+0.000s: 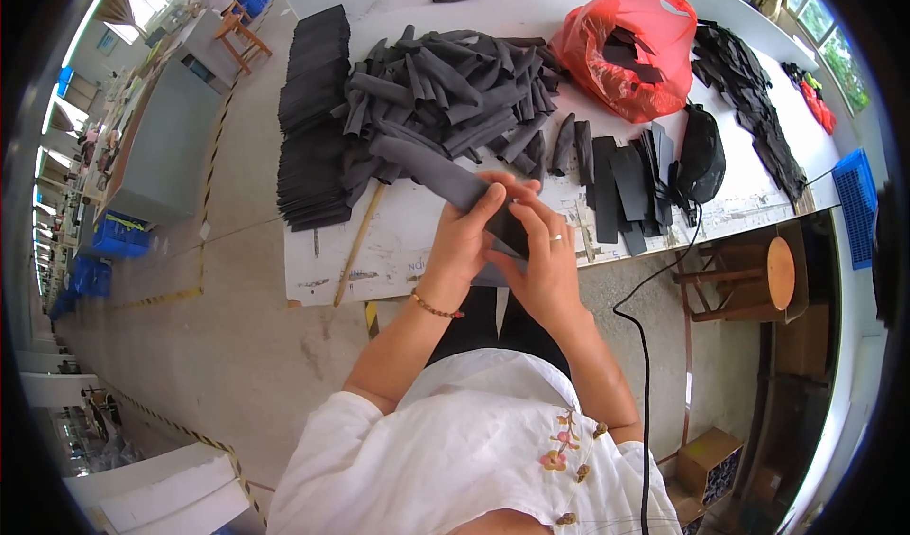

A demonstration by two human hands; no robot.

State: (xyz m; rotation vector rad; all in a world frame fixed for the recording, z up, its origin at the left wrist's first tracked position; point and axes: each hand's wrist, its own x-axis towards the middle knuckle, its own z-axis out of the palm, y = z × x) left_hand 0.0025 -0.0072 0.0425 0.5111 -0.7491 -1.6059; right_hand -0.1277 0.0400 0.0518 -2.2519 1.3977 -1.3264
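A dark grey fabric strip [427, 167], curled along its length, is held over the near edge of the table. My left hand [464, 235] is closed on it, the thumb pressed on top. My right hand [544, 255], a ring on one finger, is closed on a flat black piece [510, 230] at the strip's near end; whether the two are joined I cannot tell. Just beyond my hands lies a big heap of similar grey strips [445, 90]. Along its left side runs a neat stack of flat dark pieces [313, 123].
A red plastic bag [626, 56] with dark pieces inside stands beyond flat black panels [626, 189]. Near them sits a black pouch-like object [701, 156], a black cable [645, 345] hanging down. A wooden stick [358, 246] lies at left, a stool [777, 274] at right.
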